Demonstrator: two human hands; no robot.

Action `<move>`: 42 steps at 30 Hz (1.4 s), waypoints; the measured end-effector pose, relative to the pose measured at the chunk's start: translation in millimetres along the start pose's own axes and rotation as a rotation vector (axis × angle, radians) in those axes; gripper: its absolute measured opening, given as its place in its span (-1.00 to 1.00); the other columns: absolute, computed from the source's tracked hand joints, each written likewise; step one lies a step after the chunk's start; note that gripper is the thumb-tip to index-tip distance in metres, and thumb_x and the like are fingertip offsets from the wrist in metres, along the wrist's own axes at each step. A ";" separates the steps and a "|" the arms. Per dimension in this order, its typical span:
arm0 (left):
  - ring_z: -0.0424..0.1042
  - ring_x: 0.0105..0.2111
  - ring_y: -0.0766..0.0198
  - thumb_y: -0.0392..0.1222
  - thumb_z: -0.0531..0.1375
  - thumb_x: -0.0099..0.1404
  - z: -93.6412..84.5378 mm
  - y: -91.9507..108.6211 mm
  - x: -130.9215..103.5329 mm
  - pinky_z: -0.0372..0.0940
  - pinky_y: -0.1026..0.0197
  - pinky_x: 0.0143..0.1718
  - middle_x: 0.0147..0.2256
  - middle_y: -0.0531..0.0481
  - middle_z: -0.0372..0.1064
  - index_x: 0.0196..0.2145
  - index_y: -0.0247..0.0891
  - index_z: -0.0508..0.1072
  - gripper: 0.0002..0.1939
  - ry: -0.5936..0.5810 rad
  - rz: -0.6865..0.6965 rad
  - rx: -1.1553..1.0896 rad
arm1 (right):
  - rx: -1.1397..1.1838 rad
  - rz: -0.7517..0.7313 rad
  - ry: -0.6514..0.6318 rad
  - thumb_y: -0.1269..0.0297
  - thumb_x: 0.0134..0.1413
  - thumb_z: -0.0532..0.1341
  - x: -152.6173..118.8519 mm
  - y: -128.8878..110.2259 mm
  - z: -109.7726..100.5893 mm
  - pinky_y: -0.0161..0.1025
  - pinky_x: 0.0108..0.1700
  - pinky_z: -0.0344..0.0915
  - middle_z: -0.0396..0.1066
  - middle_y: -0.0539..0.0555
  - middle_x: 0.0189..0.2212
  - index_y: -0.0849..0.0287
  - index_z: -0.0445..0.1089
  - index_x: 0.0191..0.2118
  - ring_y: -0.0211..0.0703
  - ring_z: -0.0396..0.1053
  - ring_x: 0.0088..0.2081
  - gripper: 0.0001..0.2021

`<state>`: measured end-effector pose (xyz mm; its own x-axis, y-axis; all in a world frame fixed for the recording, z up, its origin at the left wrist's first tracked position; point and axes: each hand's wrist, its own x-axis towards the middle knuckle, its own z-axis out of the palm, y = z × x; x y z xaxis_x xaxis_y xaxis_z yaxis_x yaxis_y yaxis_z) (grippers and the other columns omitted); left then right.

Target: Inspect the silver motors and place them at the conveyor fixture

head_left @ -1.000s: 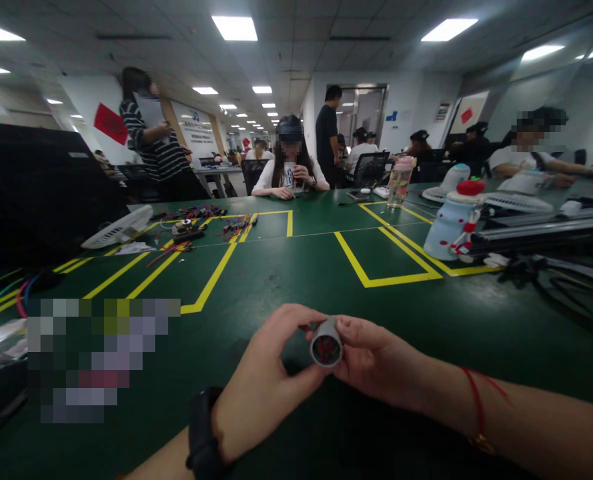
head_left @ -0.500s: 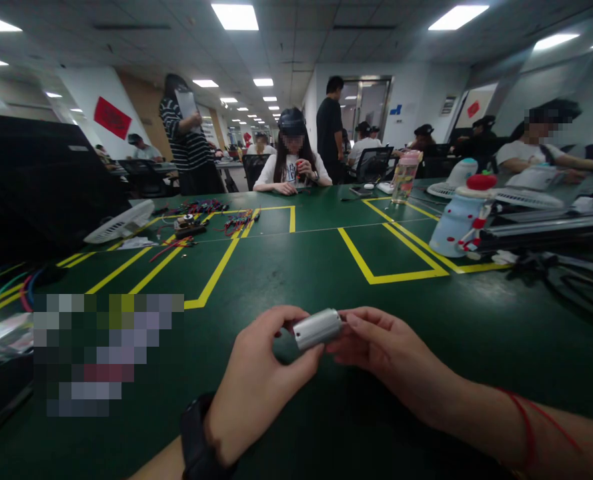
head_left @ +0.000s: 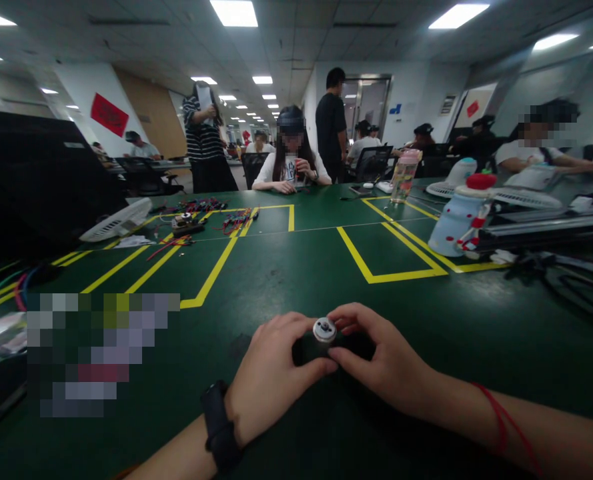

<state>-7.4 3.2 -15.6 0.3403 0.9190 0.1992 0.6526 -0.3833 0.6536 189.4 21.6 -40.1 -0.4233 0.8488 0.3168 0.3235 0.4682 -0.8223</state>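
A small silver cylindrical motor (head_left: 325,331) is upright between my hands, its round end with a central shaft and small holes turned up. My left hand (head_left: 275,373) curls around it from the left, with thumb and fingers at its side. From the other side, my right hand (head_left: 382,353) grips it between thumb and fingertips. The lower part of the motor lies in shadow, and I cannot tell whether it touches the green table (head_left: 276,277).
Wires (head_left: 241,219) and a small fan (head_left: 119,220) lie at the left; a blurred-out patch hides things nearer. A blue bottle (head_left: 451,223), a clear bottle (head_left: 405,179) and black metal rails (head_left: 551,230) stand or lie at the right. Across the table sits a co-worker (head_left: 292,157).
The motor has turned from lying sideways to upright, end face up. My right thumb has come round to its near side. In the background, a person in stripes has shifted right.
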 end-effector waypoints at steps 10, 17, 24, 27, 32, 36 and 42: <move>0.41 -0.27 0.21 -0.13 0.14 0.31 -11.2 9.9 8.1 0.29 0.14 -0.22 -0.30 -0.01 0.45 -0.33 -0.16 0.54 -0.82 0.163 -0.006 -0.149 | -0.037 -0.002 -0.104 0.30 -0.03 0.28 8.8 -3.9 0.0 -0.22 -0.05 0.28 0.39 0.05 -0.09 0.08 0.31 0.02 -0.25 0.34 -0.12 -0.57; 0.41 -0.27 0.23 -0.16 0.19 0.27 -9.6 10.7 9.4 0.30 0.15 -0.22 -0.28 0.01 0.45 -0.26 -0.11 0.57 -0.85 0.120 0.006 -0.123 | -0.049 -0.014 -0.105 0.29 -0.04 0.29 8.8 -4.1 -1.0 -0.25 -0.09 0.29 0.40 0.02 -0.10 0.07 0.33 0.02 -0.27 0.34 -0.15 -0.56; 0.39 -0.28 0.21 -0.09 0.14 0.31 -13.5 15.1 12.2 0.30 0.16 -0.26 -0.27 -0.01 0.43 -0.29 -0.14 0.54 -0.81 0.202 -0.008 -0.126 | -0.095 -0.057 -0.065 0.29 -0.07 0.29 10.8 0.0 -4.3 -0.25 -0.11 0.29 0.40 0.07 -0.11 0.11 0.33 0.02 -0.24 0.35 -0.16 -0.55; 0.39 -0.26 0.20 -0.08 0.16 0.30 -12.4 8.1 12.4 0.30 0.15 -0.22 -0.25 -0.01 0.42 -0.28 -0.13 0.54 -0.83 0.193 -0.047 -0.132 | -0.132 -0.053 -0.010 0.33 -0.07 0.26 11.9 5.6 -9.0 -0.27 -0.16 0.29 0.41 0.06 -0.17 0.14 0.35 -0.06 -0.26 0.35 -0.21 -0.63; 0.38 -0.21 0.17 -0.17 0.22 0.26 6.2 -9.7 12.2 0.26 0.12 -0.14 -0.26 0.01 0.41 -0.33 -0.08 0.57 -0.89 0.012 0.003 -0.014 | -0.126 -0.015 0.006 0.35 -0.09 0.25 11.7 10.9 -12.7 -0.29 -0.20 0.29 0.39 0.05 -0.22 0.16 0.32 -0.09 -0.27 0.34 -0.25 -0.65; 0.36 -0.22 0.13 -0.14 0.22 0.25 14.9 -14.8 12.9 0.23 0.07 -0.14 -0.26 0.01 0.42 -0.32 -0.04 0.58 -0.89 0.000 0.026 0.118 | -0.132 -0.016 0.010 0.39 -0.09 0.23 9.9 12.2 -11.5 -0.28 -0.18 0.29 0.38 0.05 -0.21 0.15 0.30 -0.07 -0.27 0.33 -0.24 -0.62; 0.39 -0.17 0.14 -0.15 0.21 0.26 6.5 -10.5 13.3 0.26 0.09 -0.10 -0.20 0.00 0.43 -0.18 -0.07 0.54 -0.82 0.018 -0.023 -0.018 | -0.148 -0.016 -0.003 0.34 -0.06 0.24 10.2 7.6 -12.1 -0.23 -0.10 0.30 0.38 0.07 -0.14 0.15 0.29 -0.01 -0.24 0.35 -0.18 -0.59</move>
<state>-5.3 18.9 -24.6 0.3132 0.9291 0.1969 0.6481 -0.3606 0.6708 197.8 36.8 -37.4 -0.4322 0.8401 0.3277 0.4380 0.5132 -0.7381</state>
